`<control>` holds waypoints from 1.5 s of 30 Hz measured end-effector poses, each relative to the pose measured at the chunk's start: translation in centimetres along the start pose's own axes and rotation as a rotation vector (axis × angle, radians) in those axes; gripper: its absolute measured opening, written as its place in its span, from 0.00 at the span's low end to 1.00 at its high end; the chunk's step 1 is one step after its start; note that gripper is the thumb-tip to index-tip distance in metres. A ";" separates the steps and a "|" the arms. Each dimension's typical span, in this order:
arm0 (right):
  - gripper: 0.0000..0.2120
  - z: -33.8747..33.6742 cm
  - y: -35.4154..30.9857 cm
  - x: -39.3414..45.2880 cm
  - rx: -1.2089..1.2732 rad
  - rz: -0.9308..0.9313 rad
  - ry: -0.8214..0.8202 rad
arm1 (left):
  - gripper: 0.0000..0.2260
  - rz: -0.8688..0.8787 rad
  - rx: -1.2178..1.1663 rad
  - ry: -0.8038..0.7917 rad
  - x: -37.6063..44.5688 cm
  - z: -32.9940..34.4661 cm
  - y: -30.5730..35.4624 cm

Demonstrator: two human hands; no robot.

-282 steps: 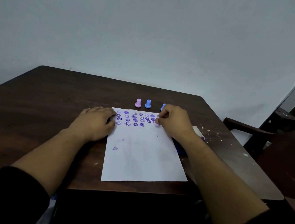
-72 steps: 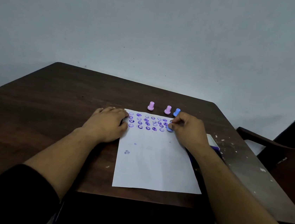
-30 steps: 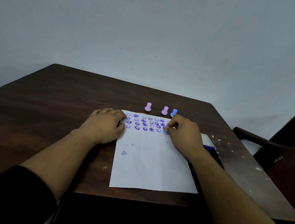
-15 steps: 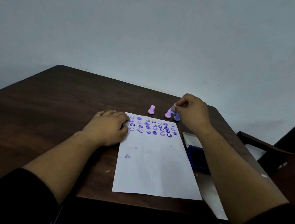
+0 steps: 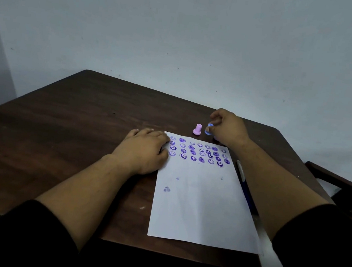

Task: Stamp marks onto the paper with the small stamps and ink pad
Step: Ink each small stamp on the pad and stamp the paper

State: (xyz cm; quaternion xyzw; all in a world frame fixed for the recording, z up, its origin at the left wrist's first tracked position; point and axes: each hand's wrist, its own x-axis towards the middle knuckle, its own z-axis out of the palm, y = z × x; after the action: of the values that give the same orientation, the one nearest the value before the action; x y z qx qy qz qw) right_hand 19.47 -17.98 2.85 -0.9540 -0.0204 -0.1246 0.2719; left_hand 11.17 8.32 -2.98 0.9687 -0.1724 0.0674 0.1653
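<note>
Right hand [image 5: 228, 128] reaches past the far edge of the paper [image 5: 202, 198], fingers [image 5: 212, 124] pinched on the upright blue stamp [image 5: 208, 130] just right of the pink stamp [image 5: 197, 129], while the left hand [image 5: 144, 149] lies flat, fingers together, pinning the sheet to the tabletop [image 5: 72, 126].

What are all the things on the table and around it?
Table: one, dark brown wood, under everything.
Paper: one, white, purple stamp marks in rows at its far end.
Pink stamp: one, standing upright beyond the paper.
Blue stamp: one, at the right hand's fingertips.
Ink pad: one, blue, mostly hidden right of the paper.
Chair: one, dark, far right.
Left hand: flat on the paper's edge.
Right hand: around the blue stamp.
</note>
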 end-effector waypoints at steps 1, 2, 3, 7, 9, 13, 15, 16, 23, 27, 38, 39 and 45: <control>0.18 0.2 0.2 0.2 -0.023 0.007 -0.002 | 0.24 0.001 0.003 -0.002 0.0 0.0 0.0; 0.19 0.4 0.4 0.4 -0.033 0.020 -0.005 | 0.24 0.002 0.007 -0.003 0.0 0.0 0.0; 0.19 0.6 0.5 0.5 -0.037 0.034 -0.011 | 0.24 0.003 0.008 -0.003 0.0 0.0 0.0; 0.18 0.9 0.8 0.7 -0.060 0.066 -0.017 | 0.24 0.007 0.017 -0.010 0.1 -0.2 0.0; 0.18 0.9 0.8 0.6 -0.057 0.077 -0.018 | 0.24 0.004 0.018 -0.008 0.0 -0.1 0.1; 0.21 0.6 0.3 0.4 -0.095 0.066 -0.046 | 0.24 0.001 0.014 -0.010 -0.1 -0.2 0.2; 0.21 0.5 -0.2 0.4 -0.118 0.026 -0.042 | 0.24 0.002 0.018 -0.011 -0.1 -0.2 0.2; 0.21 0.5 -0.5 0.4 -0.131 0.003 -0.042 | 0.24 0.002 0.020 -0.011 -0.1 -0.2 0.2; 0.11 1.7 -2.1 0.7 -0.166 -0.082 -0.036 | 0.24 0.003 0.023 -0.017 0.0 -0.2 0.1; 0.07 2.2 -2.2 0.9 -0.194 -0.112 -0.020 | 0.24 0.008 0.027 -0.014 0.0 -0.2 0.1; 0.05 -3.6 -1.2 -3.5 0.268 -0.056 0.093 | 0.25 0.009 0.023 -0.018 0.1 -0.1 -0.1; 0.04 -4.1 -0.7 -4.4 0.268 -0.072 0.116 | 0.24 0.008 0.017 -0.016 0.1 -0.1 -0.2; 0.07 -6.4 3.9 -10.7 0.247 -0.015 0.186 | 0.24 0.008 0.028 -0.008 -0.1 -0.3 0.0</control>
State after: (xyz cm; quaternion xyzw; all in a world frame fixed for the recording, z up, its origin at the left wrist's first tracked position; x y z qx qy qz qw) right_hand 8.09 -24.35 3.40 -0.8975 -0.0176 -0.2110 0.3869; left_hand 11.07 8.41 -2.71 0.9704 -0.1761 0.0669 0.1508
